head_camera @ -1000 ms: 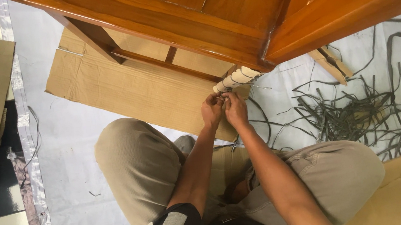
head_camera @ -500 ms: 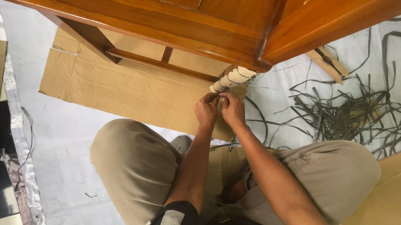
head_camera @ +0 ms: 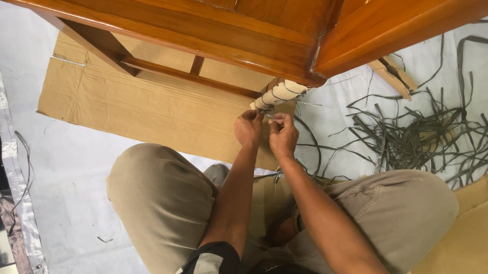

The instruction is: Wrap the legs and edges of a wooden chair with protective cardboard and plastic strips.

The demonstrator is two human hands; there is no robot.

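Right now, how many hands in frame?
2: left hand and right hand, side by side at the wrapped furniture leg, pinching a thin strap. No other person's hands visible.

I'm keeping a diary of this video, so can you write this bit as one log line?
left hand: pinching a thin strip at wrapped furniture leg | right hand: pinching strip beside it | nearby: cut strips pile, flat cardboard

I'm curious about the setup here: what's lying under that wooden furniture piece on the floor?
Under the wooden furniture lies a flat sheet of cardboard on a white floor covering. Its wrapped leg, which both hands work at, rests there. How far the cardboard reaches beneath the wood is hidden.
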